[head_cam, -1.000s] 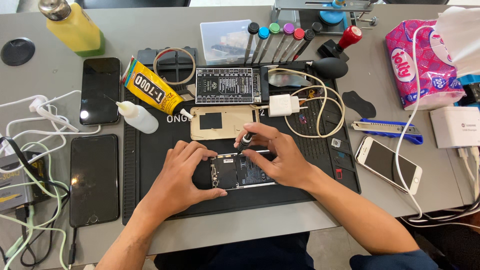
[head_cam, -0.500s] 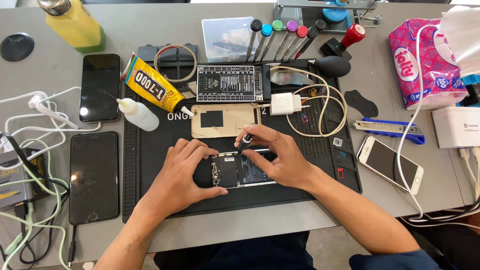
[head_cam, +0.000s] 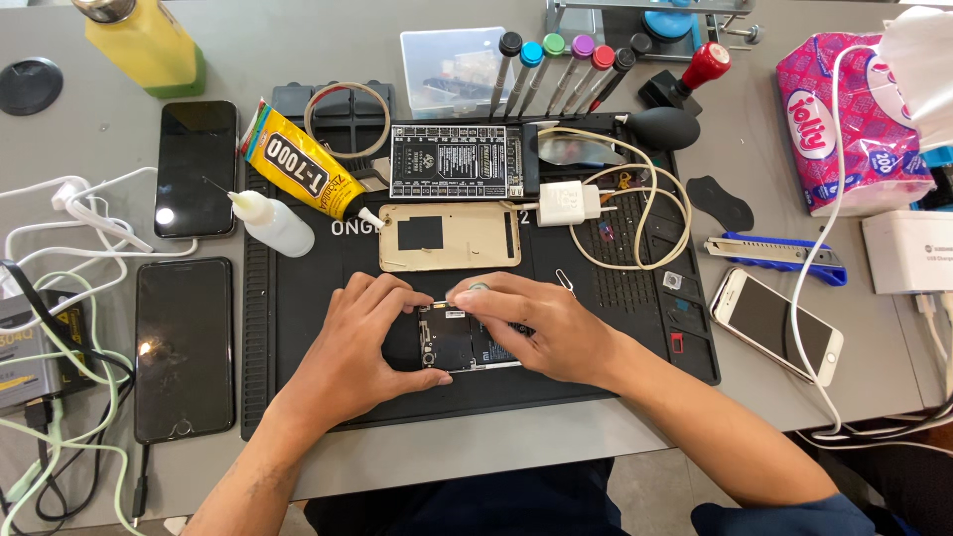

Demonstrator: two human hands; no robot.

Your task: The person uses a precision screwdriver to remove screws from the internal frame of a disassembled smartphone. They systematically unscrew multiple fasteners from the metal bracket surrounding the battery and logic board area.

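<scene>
An opened phone (head_cam: 452,342) with its insides showing lies on a black repair mat (head_cam: 298,328). My left hand (head_cam: 362,337) grips the phone's left edge, thumb and forefinger at its top corner. My right hand (head_cam: 551,328) rests on the phone's right half. Its fingertips pinch a small screwdriver (head_cam: 479,287) that stands upright over the phone's top edge, so only the round silver cap shows. The right part of the phone is hidden under that hand. Just behind lies a gold back cover (head_cam: 452,238).
On the mat are a yellow glue tube (head_cam: 303,164), a white dropper bottle (head_cam: 270,220), a dark circuit board (head_cam: 457,161) and a white charger with its cable (head_cam: 564,203). Two dark phones (head_cam: 184,347) lie left. A white phone (head_cam: 776,323) and a blue knife (head_cam: 774,255) lie right. Coloured screwdrivers (head_cam: 556,69) stand behind.
Both hands stay on the phone in the same grip. Only the view has shifted a little.
</scene>
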